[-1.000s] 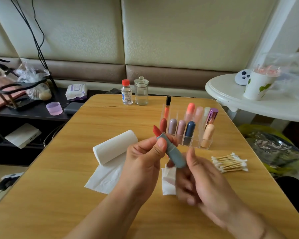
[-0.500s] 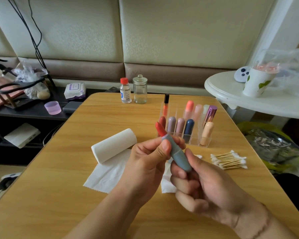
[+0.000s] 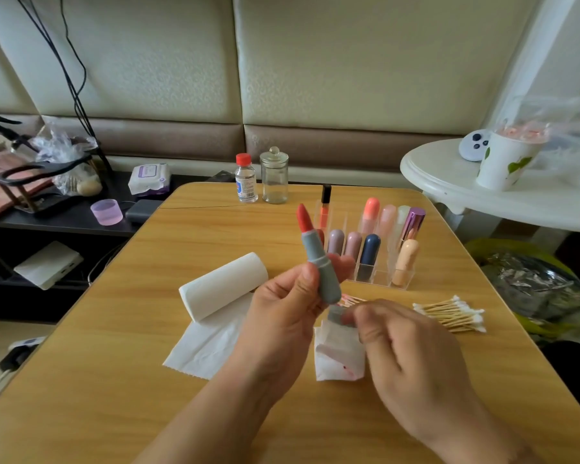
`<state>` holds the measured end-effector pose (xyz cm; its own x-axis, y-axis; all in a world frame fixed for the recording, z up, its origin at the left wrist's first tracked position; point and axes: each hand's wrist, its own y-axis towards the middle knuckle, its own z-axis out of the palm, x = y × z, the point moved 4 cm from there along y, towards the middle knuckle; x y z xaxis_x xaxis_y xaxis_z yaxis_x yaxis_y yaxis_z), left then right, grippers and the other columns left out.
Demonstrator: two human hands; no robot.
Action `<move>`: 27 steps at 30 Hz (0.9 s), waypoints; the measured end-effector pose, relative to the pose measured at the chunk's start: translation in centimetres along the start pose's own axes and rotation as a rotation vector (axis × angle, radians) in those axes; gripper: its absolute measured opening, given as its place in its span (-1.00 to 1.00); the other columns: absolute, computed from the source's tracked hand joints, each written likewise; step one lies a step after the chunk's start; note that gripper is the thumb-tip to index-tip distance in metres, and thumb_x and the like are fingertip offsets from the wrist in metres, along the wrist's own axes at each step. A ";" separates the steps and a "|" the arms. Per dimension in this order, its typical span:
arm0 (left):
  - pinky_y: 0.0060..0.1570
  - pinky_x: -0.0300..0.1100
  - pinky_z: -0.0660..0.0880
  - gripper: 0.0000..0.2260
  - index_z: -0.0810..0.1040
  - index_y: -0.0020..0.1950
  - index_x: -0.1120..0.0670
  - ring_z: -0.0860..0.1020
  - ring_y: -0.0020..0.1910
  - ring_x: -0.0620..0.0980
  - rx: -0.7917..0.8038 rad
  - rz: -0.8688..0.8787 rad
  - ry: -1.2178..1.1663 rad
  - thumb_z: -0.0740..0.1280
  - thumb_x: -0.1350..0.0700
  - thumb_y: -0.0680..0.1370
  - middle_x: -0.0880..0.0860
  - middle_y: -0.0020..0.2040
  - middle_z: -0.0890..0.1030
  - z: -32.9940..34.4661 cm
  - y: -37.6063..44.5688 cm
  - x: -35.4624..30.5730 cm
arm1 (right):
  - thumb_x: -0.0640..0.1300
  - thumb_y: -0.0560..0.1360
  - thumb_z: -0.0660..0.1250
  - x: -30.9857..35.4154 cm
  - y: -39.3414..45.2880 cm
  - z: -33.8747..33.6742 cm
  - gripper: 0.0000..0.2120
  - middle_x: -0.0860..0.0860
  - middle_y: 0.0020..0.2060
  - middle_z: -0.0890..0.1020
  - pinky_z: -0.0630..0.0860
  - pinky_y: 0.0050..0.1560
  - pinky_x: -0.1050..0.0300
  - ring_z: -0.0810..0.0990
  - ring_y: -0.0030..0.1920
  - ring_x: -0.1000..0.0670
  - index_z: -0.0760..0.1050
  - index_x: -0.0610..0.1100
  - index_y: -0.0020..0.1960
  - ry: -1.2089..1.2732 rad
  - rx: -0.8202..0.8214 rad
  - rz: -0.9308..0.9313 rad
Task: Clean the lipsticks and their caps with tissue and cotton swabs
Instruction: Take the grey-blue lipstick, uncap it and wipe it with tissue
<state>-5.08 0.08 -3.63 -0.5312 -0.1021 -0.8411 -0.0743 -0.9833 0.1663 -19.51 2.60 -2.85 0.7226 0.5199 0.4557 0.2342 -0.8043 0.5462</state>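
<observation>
Gripping the grey lipstick [image 3: 318, 262] between thumb and curled fingers, the left hand [image 3: 282, 316] holds it nearly upright above the wooden table [image 3: 114, 380], its red bullet wound out and pointing up and slightly left. Just right of the lipstick's base, the right hand [image 3: 412, 360] is blurred; its fingertips seem to pinch a small grey piece, perhaps the cap [image 3: 337, 314], but the blur leaves that uncertain. Directly beneath the lipstick lies a folded tissue [image 3: 339, 360] with red smears, flat on the table and partly under the right hand. Left of the lipstick, a tissue roll [image 3: 221, 284] lies on its side with a loose sheet trailing toward the near edge. Right of the lipstick, well apart from it, a heap of cotton swabs [image 3: 449, 313] with wooden sticks rests on the table. Behind the lipstick stands a clear organizer [image 3: 379, 276] holding several capped lipsticks in mauve, navy, peach, pink and metallic purple, plus 1 orange gloss tube with a black cap. Further behind the lipstick, at the table's far edge, a small bottle [image 3: 246, 179] with a red cap stands just beside a glass jar [image 3: 274, 177] with a lid. Far right of the lipstick, a white round side table [image 3: 449, 182] carries a paper cup [image 3: 503, 162].
</observation>
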 end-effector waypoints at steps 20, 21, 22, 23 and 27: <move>0.21 0.03 0.52 -0.70 0.65 0.17 0.21 0.61 0.17 0.15 0.018 0.066 0.241 0.40 0.08 0.52 0.19 0.08 0.69 0.6 -0.8 0.4 | -0.03 0.59 0.33 1.4 1.2 -1.0 -0.78 0.13 -0.06 0.66 0.59 -0.17 0.21 0.66 -0.03 0.07 0.67 -0.12 0.11 0.385 -0.302 0.003; 0.14 -0.08 0.55 -0.73 0.66 0.15 0.21 0.64 0.12 0.06 0.020 0.096 0.297 0.39 0.11 0.52 0.14 0.04 0.71 0.7 -0.9 0.2 | 0.01 0.59 0.32 1.4 1.2 -0.9 -0.77 0.17 -0.06 0.66 0.57 -0.16 0.27 0.65 -0.02 0.08 0.66 -0.07 0.12 0.410 -0.276 0.036; 0.05 -0.19 0.55 -0.75 0.67 0.13 0.20 0.66 0.05 -0.02 0.018 0.128 0.337 0.38 0.13 0.51 0.10 0.00 0.72 0.8 -0.9 -0.1 | 0.04 0.59 0.33 1.4 1.3 -0.8 -0.79 0.17 -0.08 0.66 0.55 -0.16 0.32 0.65 -0.02 0.09 0.66 -0.03 0.11 0.466 -0.242 0.085; 0.00 -0.26 0.54 -0.76 0.68 0.11 0.19 0.66 0.01 -0.08 0.023 0.150 0.354 0.38 0.15 0.49 0.06 -0.03 0.72 0.9 -1.0 -0.3 | 0.05 0.59 0.36 1.3 1.4 -0.7 -0.82 0.17 -0.08 0.66 0.53 -0.16 0.37 0.65 -0.03 0.11 0.66 0.00 0.09 0.541 -0.204 0.133; -0.01 -0.25 0.54 -0.71 0.68 0.09 0.25 0.66 -0.06 -0.04 0.088 0.138 0.353 0.41 0.10 0.46 0.09 -0.11 0.73 1.0 -0.9 -0.6 | 0.16 0.48 0.43 0.5 1.7 -0.7 -0.75 0.07 -0.09 0.64 0.58 -0.21 0.25 0.61 -0.15 0.06 0.70 0.02 0.02 0.746 -0.112 0.258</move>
<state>-5.52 1.21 -2.74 -0.2191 -0.2927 -0.9307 -0.1027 -0.9417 0.3204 -19.20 1.71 -1.14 0.1095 0.4083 0.9063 0.0235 -0.9126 0.4083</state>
